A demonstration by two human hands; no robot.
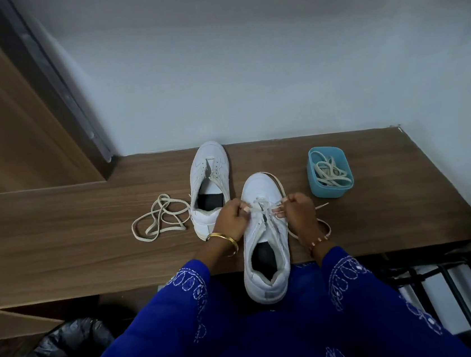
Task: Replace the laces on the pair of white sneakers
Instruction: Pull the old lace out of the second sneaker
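1. Left hand (pixel 231 218) and right hand (pixel 298 209) each pinching lace (pixel 264 208) over near sneaker (pixel 263 242).
2. Fingertips curled under, hidden.
3. Second sneaker (pixel 209 181) beyond left hand; loose lace (pixel 161 219) further left.
4. Tub (pixel 314 175) beyond right hand.

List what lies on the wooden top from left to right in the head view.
Loose lace → far sneaker → left hand → near sneaker → right hand → blue tub holding laces.
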